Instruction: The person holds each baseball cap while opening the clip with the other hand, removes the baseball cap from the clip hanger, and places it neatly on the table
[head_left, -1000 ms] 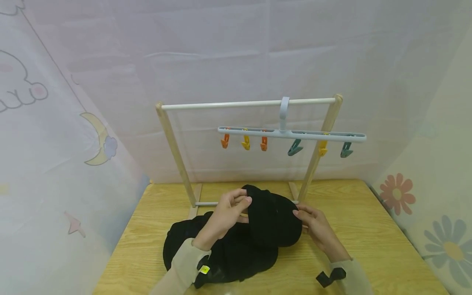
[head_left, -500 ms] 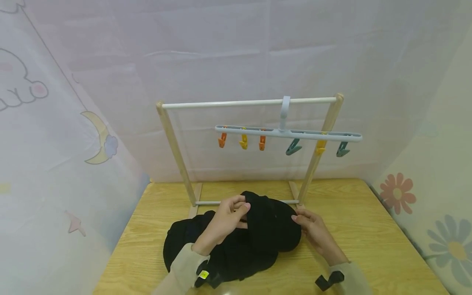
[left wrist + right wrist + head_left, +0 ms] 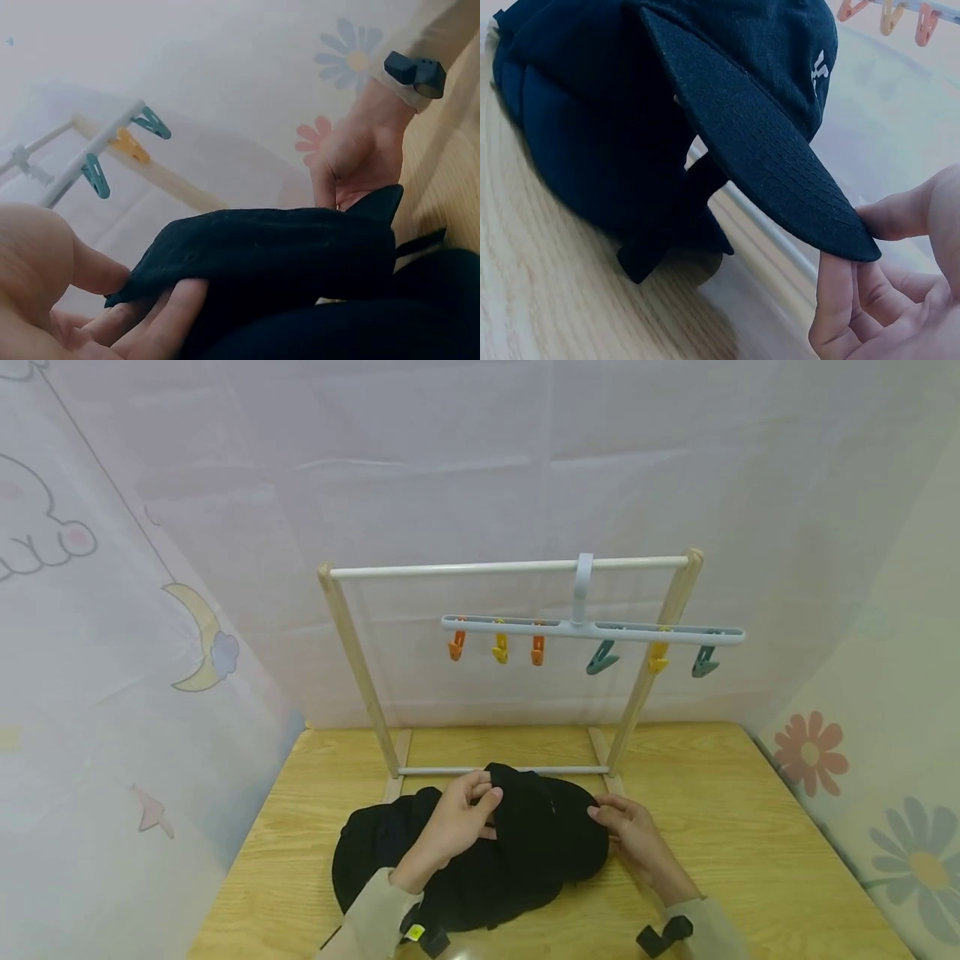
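Both hands hold a black baseball cap (image 3: pixel 551 827) close over a dark pile. My left hand (image 3: pixel 450 827) pinches the crown's edge between thumb and fingers, as the left wrist view shows along the cap's side (image 3: pixel 262 244). At the opposite end my right hand (image 3: pixel 637 839) pinches the tip of the curved brim (image 3: pixel 757 146), thumb on one face and fingers on the other. A small white mark (image 3: pixel 820 71) shows on the crown. Underneath and to the left lies a heap of black cap-like cloth (image 3: pixel 367 852), partly hidden by the left arm.
Behind the hands stands a wooden rack (image 3: pixel 352 652) with a white top bar (image 3: pixel 450 570). From it hangs a pale blue clip hanger (image 3: pixel 525 626) bearing several orange, yellow and green clips. The wooden table (image 3: pixel 750 860) meets printed cloth walls (image 3: pixel 480 485) at back and sides.
Both hands have lowered the cap a little, toward the table and the pile, keeping hold of it. The clip hanger has swung slightly.
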A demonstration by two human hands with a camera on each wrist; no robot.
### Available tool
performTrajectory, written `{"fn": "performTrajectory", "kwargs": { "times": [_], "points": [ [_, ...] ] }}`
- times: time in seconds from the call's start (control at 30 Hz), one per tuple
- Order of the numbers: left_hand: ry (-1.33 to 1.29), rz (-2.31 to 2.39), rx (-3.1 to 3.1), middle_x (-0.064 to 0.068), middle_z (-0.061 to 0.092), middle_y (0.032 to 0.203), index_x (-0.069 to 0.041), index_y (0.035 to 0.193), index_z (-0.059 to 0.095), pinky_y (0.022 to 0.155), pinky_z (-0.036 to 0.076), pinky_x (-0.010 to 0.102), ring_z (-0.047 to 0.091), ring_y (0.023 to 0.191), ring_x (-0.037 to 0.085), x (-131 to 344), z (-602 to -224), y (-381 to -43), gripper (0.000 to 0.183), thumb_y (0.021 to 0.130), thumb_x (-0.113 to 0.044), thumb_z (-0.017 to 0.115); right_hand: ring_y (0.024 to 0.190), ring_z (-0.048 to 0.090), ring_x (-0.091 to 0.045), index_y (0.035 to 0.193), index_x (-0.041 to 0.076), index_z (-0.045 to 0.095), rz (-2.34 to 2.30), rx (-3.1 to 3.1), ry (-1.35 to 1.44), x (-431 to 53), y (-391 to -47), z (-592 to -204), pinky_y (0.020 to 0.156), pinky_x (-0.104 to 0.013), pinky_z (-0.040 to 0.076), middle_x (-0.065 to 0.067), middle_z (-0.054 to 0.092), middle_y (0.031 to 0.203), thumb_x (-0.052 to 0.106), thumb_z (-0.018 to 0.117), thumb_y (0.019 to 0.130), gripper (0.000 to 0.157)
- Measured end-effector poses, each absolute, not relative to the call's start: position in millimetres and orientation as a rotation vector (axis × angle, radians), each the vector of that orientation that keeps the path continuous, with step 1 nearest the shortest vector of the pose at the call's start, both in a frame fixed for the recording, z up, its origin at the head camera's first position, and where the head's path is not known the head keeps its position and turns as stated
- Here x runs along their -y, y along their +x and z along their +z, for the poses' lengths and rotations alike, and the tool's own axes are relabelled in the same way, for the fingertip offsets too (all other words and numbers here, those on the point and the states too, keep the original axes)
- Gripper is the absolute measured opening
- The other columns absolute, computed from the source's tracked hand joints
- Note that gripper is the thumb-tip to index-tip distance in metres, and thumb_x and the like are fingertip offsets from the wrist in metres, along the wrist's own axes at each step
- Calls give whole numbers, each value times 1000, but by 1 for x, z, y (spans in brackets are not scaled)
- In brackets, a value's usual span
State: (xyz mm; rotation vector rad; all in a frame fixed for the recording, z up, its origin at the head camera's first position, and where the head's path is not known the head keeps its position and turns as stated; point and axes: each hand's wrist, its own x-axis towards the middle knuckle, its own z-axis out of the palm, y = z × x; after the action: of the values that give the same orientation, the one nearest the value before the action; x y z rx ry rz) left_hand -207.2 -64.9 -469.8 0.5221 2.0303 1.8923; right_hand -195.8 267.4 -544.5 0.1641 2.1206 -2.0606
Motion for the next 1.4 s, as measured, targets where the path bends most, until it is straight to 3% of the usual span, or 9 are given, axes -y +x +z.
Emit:
{"fn": "performTrajectory", "kwargs": {
  "times": [0.07,0.2,0.3,0.63,0.77,1.1,1.4],
  "points": [
    [556,1862,-2057,39,59,135,15,151,43,78,66,38,76,90,29,66,-470,-207,52,114,-19,54,93,75,-10,146,-12,47,-2047,-2120,147,-268,-196,-546,78,-30,63,9,77,107,18,63,109,51],
    [588,1820,-2096,32,67,120,14,148,46,70,66,33,73,75,22,69,-470,-208,50,113,-20,57,93,75,-10,148,-13,47,-2033,-2120,133,-267,-198,-548,78,-30,63,9,77,108,19,65,108,54],
    [569,1789,-2128,27,68,136,10,156,41,64,65,33,74,71,23,70,-469,-208,58,112,-23,59,94,76,-10,150,-13,46,-2016,-2141,124,-266,-199,-549,79,-30,63,8,78,109,19,65,108,56],
    [514,1698,-2179,25,69,135,8,154,45,58,63,34,75,65,23,69,-467,-205,58,110,-27,62,102,74,-15,149,-10,53,-1872,-2326,206,-262,-200,-555,84,-29,62,-20,73,131,19,68,106,53],
    [514,1661,-2184,24,70,132,8,152,47,58,63,33,74,63,22,66,-469,-203,54,111,-24,61,102,74,-17,147,-7,58,-1779,-2428,221,-262,-198,-558,81,-28,61,-24,71,134,20,69,105,51],
    [554,1508,-2246,28,71,129,13,151,47,60,63,30,77,66,21,64,-471,-198,52,111,-16,60,81,75,-18,143,-9,60,-1749,-2465,305,-266,-198,-566,60,-32,61,-17,78,118,16,71,104,48],
    [518,1542,-2201,15,75,110,8,138,61,64,64,32,78,74,23,73,-466,-201,33,111,-11,56,75,68,-14,136,-9,66,-1540,-2663,185,-266,-198,-564,58,-29,56,-12,78,103,17,72,103,43]
  ]
}}
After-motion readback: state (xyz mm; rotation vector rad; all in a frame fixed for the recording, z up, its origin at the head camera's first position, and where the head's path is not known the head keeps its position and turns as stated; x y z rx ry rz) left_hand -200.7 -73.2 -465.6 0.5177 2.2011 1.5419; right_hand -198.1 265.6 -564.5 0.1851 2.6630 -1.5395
